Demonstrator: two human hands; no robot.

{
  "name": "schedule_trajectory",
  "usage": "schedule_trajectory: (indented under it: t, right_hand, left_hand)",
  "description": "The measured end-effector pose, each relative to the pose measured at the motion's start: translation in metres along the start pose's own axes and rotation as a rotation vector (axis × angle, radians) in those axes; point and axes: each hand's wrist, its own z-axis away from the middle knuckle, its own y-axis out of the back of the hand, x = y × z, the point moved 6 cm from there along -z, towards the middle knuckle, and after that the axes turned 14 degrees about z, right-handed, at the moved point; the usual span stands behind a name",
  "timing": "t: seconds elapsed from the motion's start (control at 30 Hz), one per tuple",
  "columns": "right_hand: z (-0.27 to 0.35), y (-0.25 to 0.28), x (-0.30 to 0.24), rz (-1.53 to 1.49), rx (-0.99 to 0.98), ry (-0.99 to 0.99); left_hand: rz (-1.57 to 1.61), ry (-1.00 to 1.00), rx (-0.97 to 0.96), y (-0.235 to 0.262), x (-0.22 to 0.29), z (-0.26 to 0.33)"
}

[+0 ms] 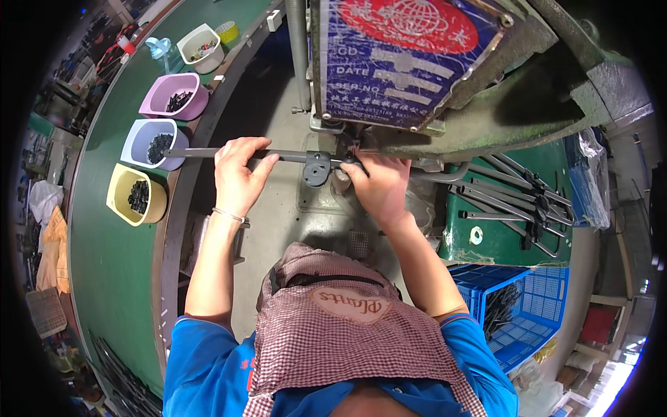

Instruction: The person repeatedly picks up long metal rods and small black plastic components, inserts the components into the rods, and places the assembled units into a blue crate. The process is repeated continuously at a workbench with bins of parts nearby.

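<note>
Left hand (238,175) fingers wrapped round grey metal rod (198,152); right hand (379,186) fingers pinching rod end beside black bracket (317,169) under press (445,76). Keep rod level, fingertips clear of die.

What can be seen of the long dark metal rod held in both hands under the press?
The long dark metal rod looks like grey steel, slim and straight. It lies level across the grey machine table, its left end reaching over the pale blue tub. A dark round-holed bracket sits on it near the middle. The left hand grips it from above; the right hand holds it where it passes under the green press.
</note>
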Motion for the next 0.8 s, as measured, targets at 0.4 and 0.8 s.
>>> schedule_trajectory:
  t: [0.4, 0.8]
  right_hand:
    - [-0.002, -0.007, 0.006, -0.115, -0.234, -0.138]
    - [0.023, 0.031, 0.066, 0.256, -0.364, -0.064]
  left_hand:
    - [-0.113, -0.118, -0.377, -0.006, -0.031, -0.019]
    - [-0.08, -0.199, -0.324, -0.005, -0.031, -0.024]
